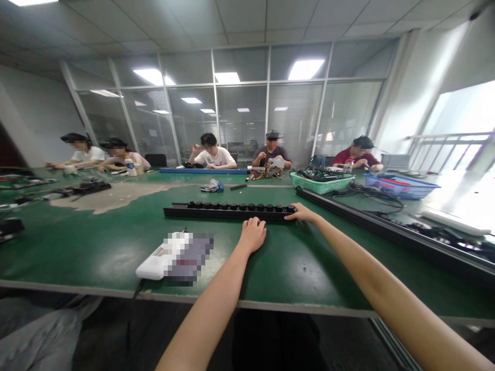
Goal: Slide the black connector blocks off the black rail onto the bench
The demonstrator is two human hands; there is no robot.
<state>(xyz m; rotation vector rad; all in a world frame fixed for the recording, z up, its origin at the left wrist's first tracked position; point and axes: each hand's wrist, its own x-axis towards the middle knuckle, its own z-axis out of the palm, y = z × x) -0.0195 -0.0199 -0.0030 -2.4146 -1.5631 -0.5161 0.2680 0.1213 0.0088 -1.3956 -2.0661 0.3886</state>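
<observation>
A long black strip (216, 212) with a row of several round black sockets lies across the green table (96, 247) in front of me. My right hand (301, 212) rests on its right end, fingers curled over the edge, gripping it. My left hand (253, 233) sits on the table just in front of the strip near its middle-right, fingers curled under in a loose fist, with nothing visible in it.
A white device (154, 263) with a cable lies near the front edge at left. A second long black rail (386, 226) runs along the right. A green basket (320, 183) and a blue basket (400, 185) stand at the back right. Several people sit at the far side.
</observation>
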